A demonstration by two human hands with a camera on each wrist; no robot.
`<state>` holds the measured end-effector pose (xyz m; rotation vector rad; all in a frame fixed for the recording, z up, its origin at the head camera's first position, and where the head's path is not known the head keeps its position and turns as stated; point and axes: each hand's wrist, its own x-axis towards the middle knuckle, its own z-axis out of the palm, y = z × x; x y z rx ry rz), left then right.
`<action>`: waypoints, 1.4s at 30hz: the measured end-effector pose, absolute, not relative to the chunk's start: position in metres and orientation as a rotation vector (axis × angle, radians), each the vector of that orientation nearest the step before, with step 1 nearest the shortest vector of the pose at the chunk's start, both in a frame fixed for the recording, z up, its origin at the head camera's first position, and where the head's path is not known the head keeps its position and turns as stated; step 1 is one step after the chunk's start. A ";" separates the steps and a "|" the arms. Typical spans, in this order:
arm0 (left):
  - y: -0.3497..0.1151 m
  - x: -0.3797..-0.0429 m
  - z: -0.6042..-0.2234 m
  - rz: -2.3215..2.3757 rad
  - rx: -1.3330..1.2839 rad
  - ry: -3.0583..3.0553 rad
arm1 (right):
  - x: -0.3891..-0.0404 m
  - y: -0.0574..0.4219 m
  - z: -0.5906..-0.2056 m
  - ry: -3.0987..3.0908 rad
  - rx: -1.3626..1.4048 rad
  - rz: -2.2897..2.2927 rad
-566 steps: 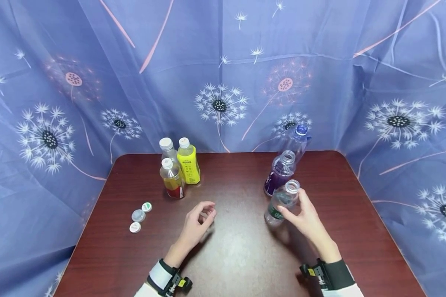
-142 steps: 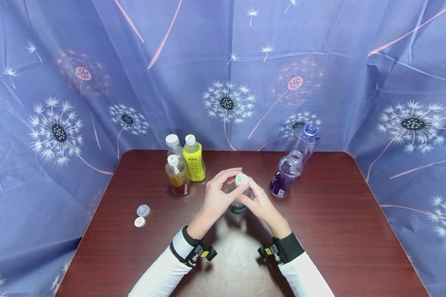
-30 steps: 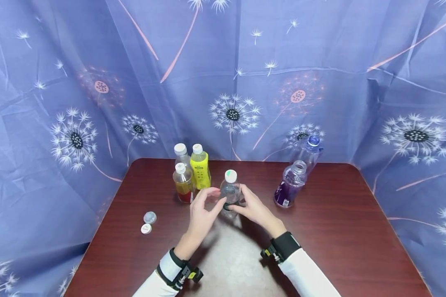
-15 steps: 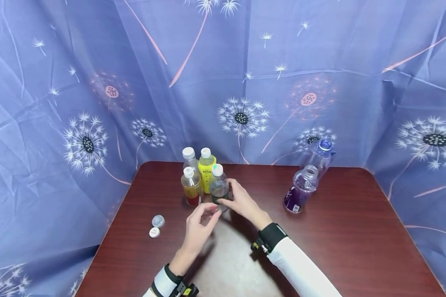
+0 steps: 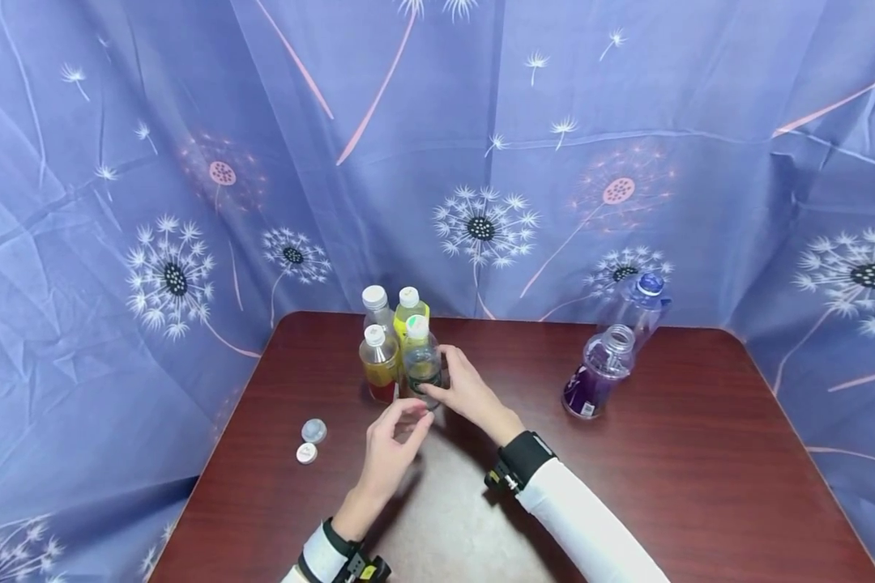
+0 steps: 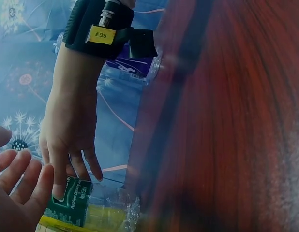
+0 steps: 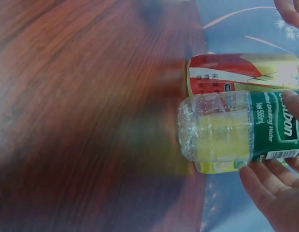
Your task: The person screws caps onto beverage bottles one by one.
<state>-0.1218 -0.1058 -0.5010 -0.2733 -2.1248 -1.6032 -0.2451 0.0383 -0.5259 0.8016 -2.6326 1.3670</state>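
Observation:
My right hand (image 5: 474,397) holds a clear plastic water bottle (image 5: 421,362) with a green label and a white cap with a green mark. The bottle is upright, in front of a yellow-labelled bottle (image 5: 411,304) and right of a tea-coloured bottle (image 5: 382,374). In the right wrist view, thumb and fingers lie around the green label (image 7: 277,130); whether the base touches the table is unclear. My left hand (image 5: 388,453) is just in front of the bottles, fingers bent loosely with nothing between them. Behind the tea-coloured bottle stands another white-capped bottle (image 5: 376,308), partly hidden.
Two loose caps, one greyish (image 5: 313,431) and one white (image 5: 306,453), lie on the table (image 5: 663,486) at left. On the right stand an uncapped purple-labelled bottle (image 5: 586,389) and a clear bottle with a blue top (image 5: 638,301). A blue curtain (image 5: 379,202) surrounds the table.
Earlier the water bottle stood uncapped at right; it came to the middle and took the green-marked cap from the table. Since then my right hand moved it left to the capped bottles; my left hand let go.

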 end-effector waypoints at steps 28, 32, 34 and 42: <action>-0.101 -0.130 -0.527 -1.641 -0.355 -2.150 | -0.172 0.142 -0.521 -2.549 0.702 1.399; -0.095 -0.130 -0.529 -1.653 -0.364 -2.191 | -0.152 0.168 -0.518 -2.511 0.667 1.361; -0.093 -0.130 -0.528 -1.653 -0.381 -2.211 | -0.143 0.180 -0.517 -2.489 0.651 1.335; -0.083 -0.127 -0.527 -1.657 -0.412 -2.266 | -0.118 0.214 -0.523 -2.480 0.540 1.274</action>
